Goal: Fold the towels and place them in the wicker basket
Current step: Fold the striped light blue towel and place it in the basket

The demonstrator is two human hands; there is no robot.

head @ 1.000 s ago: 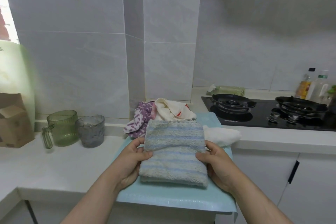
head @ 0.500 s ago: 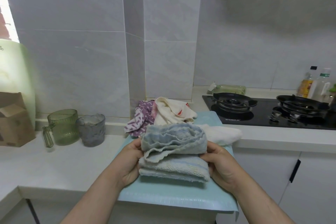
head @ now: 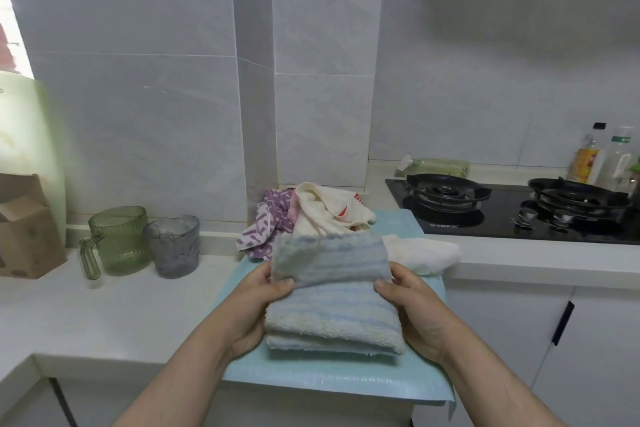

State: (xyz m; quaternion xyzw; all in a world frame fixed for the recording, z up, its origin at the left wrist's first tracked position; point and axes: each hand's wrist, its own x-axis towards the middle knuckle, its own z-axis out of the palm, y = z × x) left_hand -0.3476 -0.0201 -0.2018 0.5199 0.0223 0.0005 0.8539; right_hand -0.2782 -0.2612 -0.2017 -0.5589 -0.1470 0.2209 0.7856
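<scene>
A blue and white striped towel (head: 332, 308) lies part-folded on a light blue mat (head: 311, 378) at the counter's front. Its far half is raised and bent toward me. My left hand (head: 256, 302) pinches the towel's left side, thumb on top. My right hand (head: 412, 305) pinches the right side the same way. Behind the towel lie a purple patterned towel (head: 263, 229), a cream towel with red marks (head: 329, 208) and a white towel (head: 422, 253). No wicker basket is in view.
A green ribbed mug (head: 117, 239) and a grey cup (head: 173, 246) stand on the white counter (head: 104, 308) at left, beside a cardboard box (head: 24, 229). A black gas hob (head: 512, 211) with bottles (head: 588, 156) behind it lies at right.
The towel lay flat and half as folded a second ago. Both hands lifted its far edge and brought it over toward me, so the far half now stands raised above the near half.
</scene>
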